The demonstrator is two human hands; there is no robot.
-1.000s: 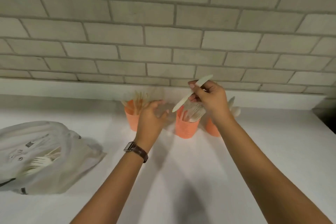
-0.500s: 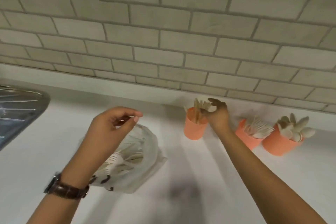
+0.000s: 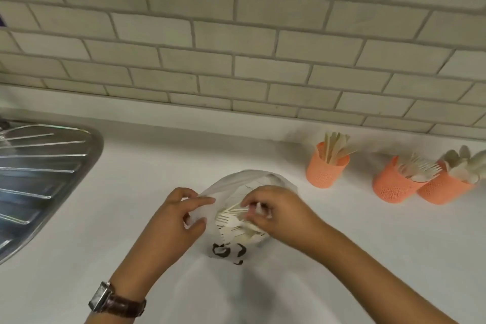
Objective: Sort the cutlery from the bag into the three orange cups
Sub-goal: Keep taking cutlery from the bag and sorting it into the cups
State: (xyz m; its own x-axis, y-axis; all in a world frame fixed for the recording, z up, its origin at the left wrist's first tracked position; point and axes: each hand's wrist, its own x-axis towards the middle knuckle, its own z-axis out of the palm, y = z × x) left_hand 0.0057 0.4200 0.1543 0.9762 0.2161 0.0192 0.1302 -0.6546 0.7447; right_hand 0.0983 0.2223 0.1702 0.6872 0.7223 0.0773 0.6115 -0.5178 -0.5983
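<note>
Left hand [image 3: 178,221] pinches the rim of the thin, translucent plastic bag [image 3: 236,181]; right hand [image 3: 278,216] is inside its mouth, fingers curled around pale wooden cutlery [image 3: 230,219]. The bag lies crumpled on the smooth white worktop [image 3: 131,179]. Three perforated orange cups [image 3: 326,171] stand to its right near the brick-tiled wall [image 3: 236,47], each holding flat wooden pieces.

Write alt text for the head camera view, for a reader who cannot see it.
A person's left hand holds open a clear plastic bag on a white counter while the right hand pinches pale disposable cutlery inside it. Three orange perforated cups holding sorted cutlery stand to the right, a steel sink drainboard to the left.
</note>
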